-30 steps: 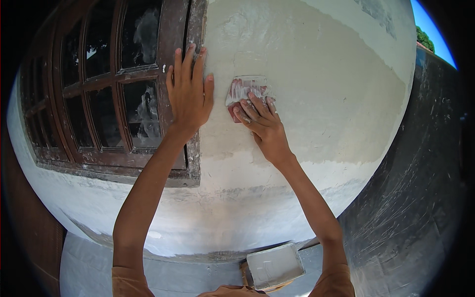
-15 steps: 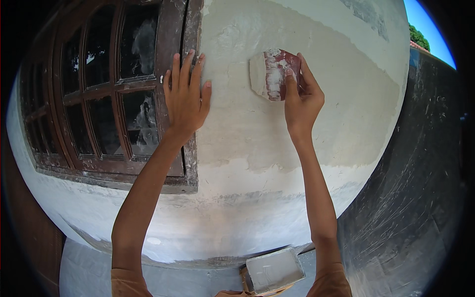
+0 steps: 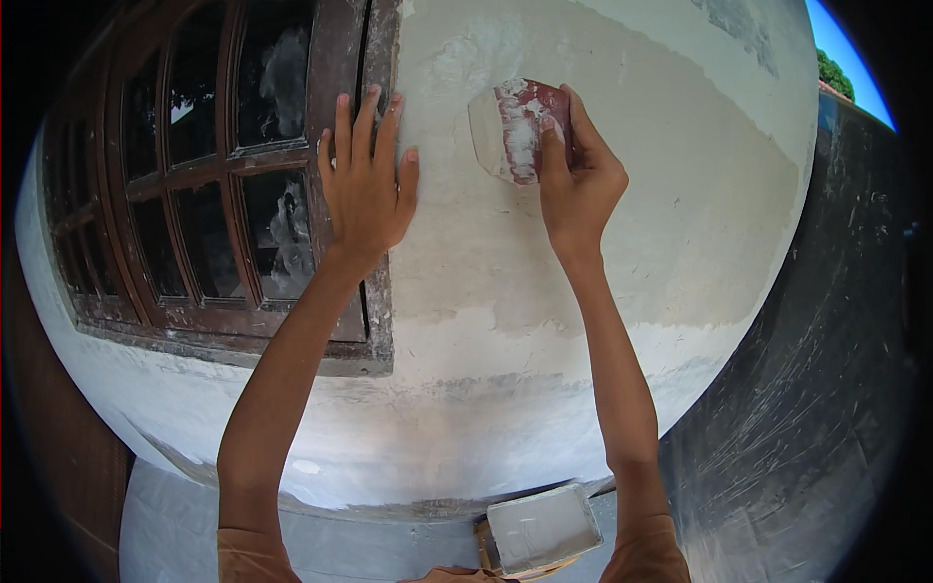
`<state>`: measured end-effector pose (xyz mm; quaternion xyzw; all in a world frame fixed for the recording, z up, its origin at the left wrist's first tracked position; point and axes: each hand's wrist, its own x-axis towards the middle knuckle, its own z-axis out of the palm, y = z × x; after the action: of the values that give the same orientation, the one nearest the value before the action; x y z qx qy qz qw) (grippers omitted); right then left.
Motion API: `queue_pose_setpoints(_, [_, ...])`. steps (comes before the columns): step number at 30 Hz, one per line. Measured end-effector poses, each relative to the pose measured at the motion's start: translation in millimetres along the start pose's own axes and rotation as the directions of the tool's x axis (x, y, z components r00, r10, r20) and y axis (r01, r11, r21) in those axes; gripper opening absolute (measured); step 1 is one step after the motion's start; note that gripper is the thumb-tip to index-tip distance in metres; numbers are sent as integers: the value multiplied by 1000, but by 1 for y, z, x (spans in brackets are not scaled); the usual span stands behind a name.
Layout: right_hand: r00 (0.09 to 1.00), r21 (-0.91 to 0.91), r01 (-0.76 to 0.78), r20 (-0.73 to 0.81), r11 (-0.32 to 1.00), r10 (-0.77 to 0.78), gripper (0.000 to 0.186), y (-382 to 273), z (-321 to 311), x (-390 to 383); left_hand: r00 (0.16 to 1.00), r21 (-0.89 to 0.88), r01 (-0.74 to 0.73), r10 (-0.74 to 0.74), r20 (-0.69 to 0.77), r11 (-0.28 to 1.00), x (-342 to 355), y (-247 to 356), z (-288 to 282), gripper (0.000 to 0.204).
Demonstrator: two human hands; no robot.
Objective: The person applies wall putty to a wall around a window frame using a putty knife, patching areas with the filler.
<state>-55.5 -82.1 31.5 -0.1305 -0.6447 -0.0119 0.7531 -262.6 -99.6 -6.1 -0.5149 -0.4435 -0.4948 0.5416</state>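
My right hand grips a dark red putty scraper, thumb on its near face, fingers at its right edge. White filler is smeared across the scraper, and a pale coat covers its left part. It is held against or close to the plastered wall, which shows a patch of beige filler. Over the window's wooden frame and the wall beside it, my left hand rests flat with fingers spread, holding nothing.
A brown wooden window with glass panes, some smeared white, fills the left. Below stands a rectangular tub of whitish paste on the grey floor. A dark, scratched wall runs along the right side.
My right hand with the scraper has shifted slightly up and to the left over the wall. The left hand stays spread in nearly the same spot.
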Motion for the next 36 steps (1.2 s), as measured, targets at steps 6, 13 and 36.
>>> queue_pose_setpoints(6, [970, 139, 51, -241, 989, -16, 38, -3, -9, 10, 999, -24, 33, -34, -27, 999, -3, 2, 6, 52])
queue_pose_setpoints(13, [971, 22, 30, -239, 999, -24, 39, 1, -1, 14, 999, -19, 37, -38, -26, 999, -4, 2, 4, 51])
queue_pose_setpoints(36, [938, 133, -78, -326, 988, 118, 37, 0, -14, 33, 1000, -19, 12, -12, -27, 1000, -4, 5, 7, 49])
